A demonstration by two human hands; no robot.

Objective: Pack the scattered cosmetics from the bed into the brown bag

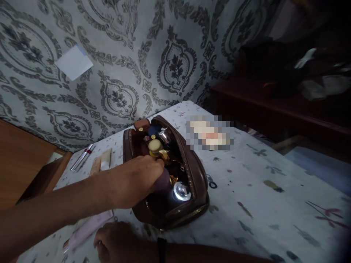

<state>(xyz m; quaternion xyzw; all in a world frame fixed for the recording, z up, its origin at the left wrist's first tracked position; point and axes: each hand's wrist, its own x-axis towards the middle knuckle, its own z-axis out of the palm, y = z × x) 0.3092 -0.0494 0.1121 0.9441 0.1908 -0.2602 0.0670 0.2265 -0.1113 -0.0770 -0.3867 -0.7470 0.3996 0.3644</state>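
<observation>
An open brown zippered bag point(199, 171) lies on the patterned white cloth. My left hand point(145, 177) reaches over its near left side, fingers curled down inside around a dark purple item point(162, 180); the fingertips are hidden. Around it in the bag are a round yellow-capped container point(155, 145), a silver-capped bottle point(165, 135), gold-coloured pieces point(164, 155) and a shiny round silver item point(182, 191) that catches the light. In front of the bag, my right hand point(113, 239) rests low with curled fingers, nothing visible in it, near a pale pink flat packet point(89, 230).
Left of the bag lie silver-and-red tubes point(82, 157), a cream tube point(105, 160) and an orange-beige item point(95, 166). A pixelated object point(210, 134) is behind right. Patterned wall covering point(175, 65) stands behind; a dark red surface point(246, 98) is at right.
</observation>
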